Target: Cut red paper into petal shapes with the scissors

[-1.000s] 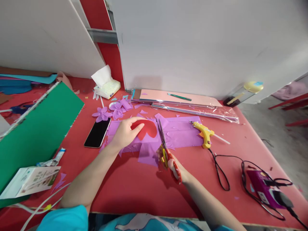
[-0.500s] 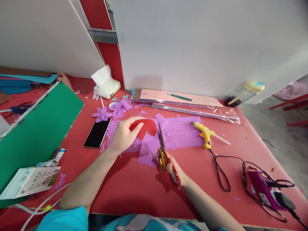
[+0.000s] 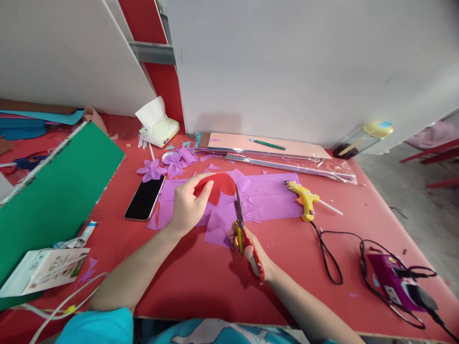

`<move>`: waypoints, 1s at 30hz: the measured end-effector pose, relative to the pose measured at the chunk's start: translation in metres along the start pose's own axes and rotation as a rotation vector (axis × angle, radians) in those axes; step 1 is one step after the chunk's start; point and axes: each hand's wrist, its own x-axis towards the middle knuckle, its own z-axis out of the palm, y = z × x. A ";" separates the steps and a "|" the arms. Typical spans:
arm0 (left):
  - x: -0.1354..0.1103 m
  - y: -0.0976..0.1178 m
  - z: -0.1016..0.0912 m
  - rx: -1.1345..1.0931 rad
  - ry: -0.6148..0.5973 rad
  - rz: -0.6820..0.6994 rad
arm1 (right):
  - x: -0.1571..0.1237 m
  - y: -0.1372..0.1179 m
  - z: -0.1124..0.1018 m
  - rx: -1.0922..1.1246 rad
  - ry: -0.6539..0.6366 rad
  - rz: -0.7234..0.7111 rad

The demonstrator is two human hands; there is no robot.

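My left hand (image 3: pixel 191 203) pinches a curved piece of red paper (image 3: pixel 223 185) between thumb and fingers, holding it above purple sheets. Scissors (image 3: pixel 239 210) with red and yellow handles are gripped in my right hand (image 3: pixel 253 251). Their blades point away from me, and the tips are at the right edge of the red piece. Whether the blades touch it I cannot tell. Purple sheets and scraps (image 3: pixel 272 196) lie on the red table beneath both hands. Purple paper flowers (image 3: pixel 151 169) rest beyond my left hand, one overlapping a black phone (image 3: pixel 145 198).
To the right lies a yellow glue gun (image 3: pixel 305 198), its cord running towards a purple power box (image 3: pixel 392 282). Wrapped paper packs (image 3: pixel 272 148) line the wall, with a tissue pack (image 3: pixel 159 130) to their left. A green board (image 3: pixel 68 191) leans at left.
The red piece has turned slightly and moved a little up and right in my left hand. The scissors have shifted slightly left, their tips now at its edge.
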 end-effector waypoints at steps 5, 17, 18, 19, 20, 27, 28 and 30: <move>-0.005 0.000 0.006 -0.021 0.009 0.002 | 0.000 0.000 0.003 0.004 0.039 0.032; -0.011 0.002 0.012 -0.081 0.028 -0.025 | 0.000 0.006 0.007 0.052 0.074 0.078; -0.011 0.002 0.012 -0.087 0.028 -0.029 | -0.001 0.008 0.007 0.051 0.081 0.082; -0.012 0.002 0.013 -0.093 0.029 -0.031 | -0.001 0.009 0.008 0.050 0.086 0.083; -0.012 0.001 0.013 -0.099 0.030 -0.030 | -0.001 0.010 0.008 0.051 0.092 0.083; -0.013 -0.004 0.017 -0.130 0.071 0.031 | 0.000 0.007 0.012 0.124 0.126 0.105; -0.013 -0.004 0.018 -0.132 0.077 0.037 | 0.000 0.007 0.013 0.136 0.129 0.110; -0.013 -0.005 0.018 -0.131 0.080 0.039 | 0.000 0.007 0.013 0.163 0.129 0.119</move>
